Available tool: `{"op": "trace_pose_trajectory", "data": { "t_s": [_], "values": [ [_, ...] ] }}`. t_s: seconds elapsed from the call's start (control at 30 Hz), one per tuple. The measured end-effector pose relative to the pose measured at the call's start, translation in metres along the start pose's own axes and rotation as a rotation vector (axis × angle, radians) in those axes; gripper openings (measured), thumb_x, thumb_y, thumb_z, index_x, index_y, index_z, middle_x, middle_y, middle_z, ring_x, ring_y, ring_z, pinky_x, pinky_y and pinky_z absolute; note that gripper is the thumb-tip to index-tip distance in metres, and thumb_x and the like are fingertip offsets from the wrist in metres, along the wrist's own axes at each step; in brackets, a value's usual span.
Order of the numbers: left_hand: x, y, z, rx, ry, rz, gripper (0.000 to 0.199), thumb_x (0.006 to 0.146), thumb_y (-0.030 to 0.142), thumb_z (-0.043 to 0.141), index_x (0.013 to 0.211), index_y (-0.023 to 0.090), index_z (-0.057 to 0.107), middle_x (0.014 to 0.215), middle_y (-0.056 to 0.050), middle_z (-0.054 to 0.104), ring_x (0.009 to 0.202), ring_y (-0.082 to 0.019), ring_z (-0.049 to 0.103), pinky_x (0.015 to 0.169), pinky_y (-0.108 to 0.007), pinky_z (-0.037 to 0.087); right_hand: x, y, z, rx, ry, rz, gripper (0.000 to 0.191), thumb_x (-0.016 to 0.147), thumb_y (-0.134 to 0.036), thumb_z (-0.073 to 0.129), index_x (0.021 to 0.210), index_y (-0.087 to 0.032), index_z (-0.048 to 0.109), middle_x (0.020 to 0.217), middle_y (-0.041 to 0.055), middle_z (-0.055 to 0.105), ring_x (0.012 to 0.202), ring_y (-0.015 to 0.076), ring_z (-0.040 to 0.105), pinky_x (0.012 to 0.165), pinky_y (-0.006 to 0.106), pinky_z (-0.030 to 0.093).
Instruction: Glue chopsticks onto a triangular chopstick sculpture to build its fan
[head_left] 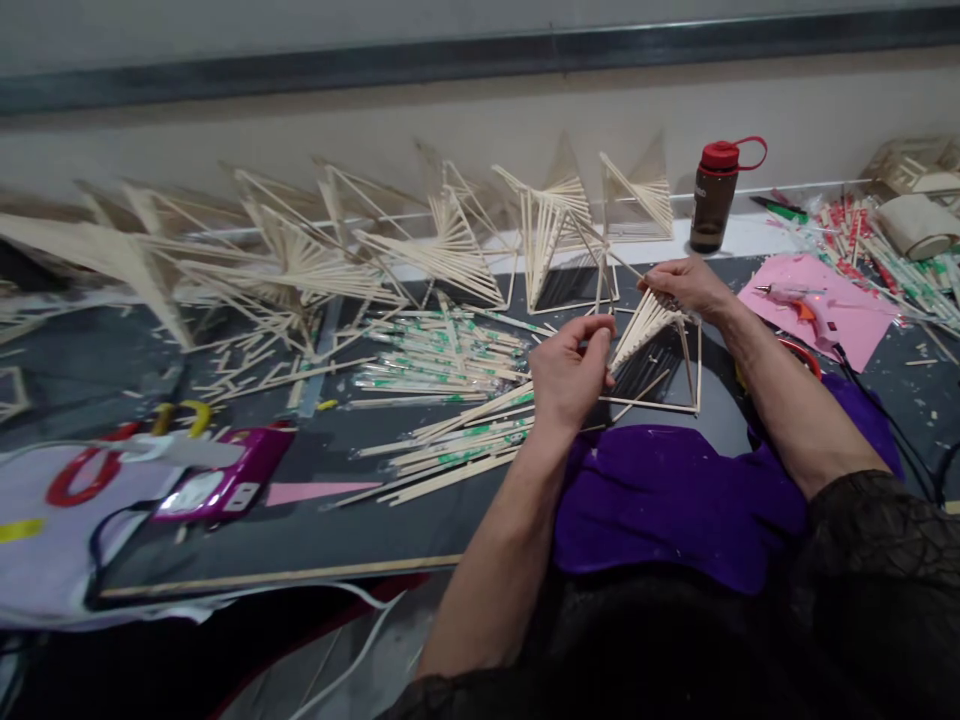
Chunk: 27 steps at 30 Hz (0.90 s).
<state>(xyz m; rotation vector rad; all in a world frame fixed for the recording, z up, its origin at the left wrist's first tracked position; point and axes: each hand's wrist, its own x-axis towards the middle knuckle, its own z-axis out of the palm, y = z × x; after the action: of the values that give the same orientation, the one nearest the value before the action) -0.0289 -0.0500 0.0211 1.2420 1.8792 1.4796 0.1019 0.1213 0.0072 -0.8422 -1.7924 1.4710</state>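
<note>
A frame built of wooden chopsticks, with a fan of sticks over a square base, stands on the dark table in front of me. My right hand is closed on the upper end of its sticks. At the frame's left side is my left hand, its thumb and fingers pinched together; what they hold, if anything, I cannot make out. Loose bare chopsticks and paper-wrapped chopsticks lie left of that hand. A purple cloth is spread below both hands.
Several finished stick frames line the wall. A bottle with a red lid stands behind my right hand. On pink paper rests a glue gun, its cord trailing right. A magenta box and red-handled tool are left.
</note>
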Motion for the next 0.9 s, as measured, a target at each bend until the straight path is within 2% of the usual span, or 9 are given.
{"op": "trace_pose_trajectory", "data": {
  "t_s": [0.07,0.13,0.2,0.33,0.4,0.53,0.63,0.77,0.9],
  "values": [
    [0.009,-0.005,-0.004,-0.028,0.136,0.054,0.03,0.078,0.035,0.057,0.096,0.016,0.07,0.08,-0.003,0.07,0.05,-0.009,0.055,0.049,-0.022,0.043,0.001,0.001,0.0,0.003,-0.006,0.002,0.019,0.074,-0.028,0.066,0.073,-0.01,0.072,0.047,-0.0051,0.049,0.046,0.0053,0.036,0.047,0.02,0.025],
    [0.017,-0.012,-0.01,-0.072,0.201,0.059,0.032,0.074,0.037,0.062,0.097,0.015,0.07,0.084,-0.004,0.071,0.064,-0.012,0.06,0.06,-0.023,0.047,0.001,0.001,0.0,0.005,-0.01,0.012,0.02,0.075,-0.028,0.065,0.073,-0.009,0.072,0.047,-0.0051,0.049,0.046,0.0053,0.035,0.047,0.02,0.024],
    [0.022,-0.019,-0.014,-0.095,0.12,-0.004,0.04,0.069,0.04,0.068,0.099,0.014,0.069,0.093,-0.006,0.072,0.08,-0.016,0.063,0.069,-0.024,0.048,0.001,0.001,0.0,0.002,-0.013,0.014,0.022,0.075,-0.029,0.065,0.074,-0.009,0.071,0.047,-0.0048,0.048,0.046,0.0054,0.035,0.047,0.02,0.024],
    [0.023,-0.026,-0.017,-0.125,-0.216,-0.207,0.055,0.063,0.049,0.072,0.105,0.013,0.069,0.101,-0.009,0.072,0.09,-0.02,0.064,0.066,-0.025,0.047,0.0,-0.001,0.0,-0.024,-0.017,0.014,0.026,0.073,-0.034,0.066,0.075,-0.008,0.071,0.05,-0.0036,0.05,0.047,0.0061,0.036,0.048,0.021,0.025],
    [0.021,-0.027,-0.017,-0.116,-0.282,-0.253,0.054,0.063,0.048,0.074,0.104,0.014,0.07,0.101,-0.01,0.072,0.088,-0.02,0.063,0.063,-0.024,0.045,0.0,-0.001,0.0,-0.031,-0.015,0.02,0.029,0.072,-0.037,0.068,0.075,-0.008,0.071,0.051,-0.0027,0.051,0.048,0.0064,0.037,0.048,0.021,0.025],
    [0.02,-0.028,-0.022,-0.1,-0.253,-0.251,0.049,0.063,0.041,0.075,0.103,0.013,0.07,0.098,-0.009,0.073,0.081,-0.017,0.063,0.061,-0.023,0.045,0.0,0.001,-0.001,-0.05,0.008,0.006,0.034,0.07,-0.043,0.071,0.075,-0.009,0.072,0.053,-0.0015,0.054,0.049,0.0068,0.04,0.048,0.021,0.027],
    [0.019,-0.029,-0.026,-0.129,-0.291,-0.275,0.039,0.064,0.033,0.074,0.096,0.012,0.07,0.084,-0.006,0.072,0.062,-0.011,0.059,0.055,-0.022,0.043,0.0,0.002,-0.001,-0.062,0.014,-0.014,0.036,0.07,-0.046,0.072,0.076,-0.01,0.073,0.053,-0.001,0.055,0.048,0.0069,0.041,0.047,0.021,0.028],
    [0.017,-0.027,-0.029,-0.15,-0.452,-0.47,0.03,0.071,0.024,0.068,0.098,0.011,0.067,0.056,0.002,0.062,0.036,-0.006,0.044,0.038,-0.019,0.028,0.0,0.001,-0.001,-0.079,0.016,-0.026,0.038,0.069,-0.048,0.073,0.075,-0.011,0.073,0.056,0.0006,0.059,0.049,0.0071,0.044,0.046,0.021,0.031],
    [0.017,-0.026,-0.029,-0.202,-0.559,-0.55,0.027,0.077,0.02,0.064,0.103,0.012,0.064,0.041,0.005,0.051,0.03,-0.007,0.042,0.033,-0.018,0.018,-0.002,-0.003,-0.002,-0.106,0.023,-0.024,0.041,0.068,-0.05,0.073,0.076,-0.01,0.074,0.055,0.0003,0.058,0.047,0.0067,0.043,0.044,0.021,0.029]
  ]
}}
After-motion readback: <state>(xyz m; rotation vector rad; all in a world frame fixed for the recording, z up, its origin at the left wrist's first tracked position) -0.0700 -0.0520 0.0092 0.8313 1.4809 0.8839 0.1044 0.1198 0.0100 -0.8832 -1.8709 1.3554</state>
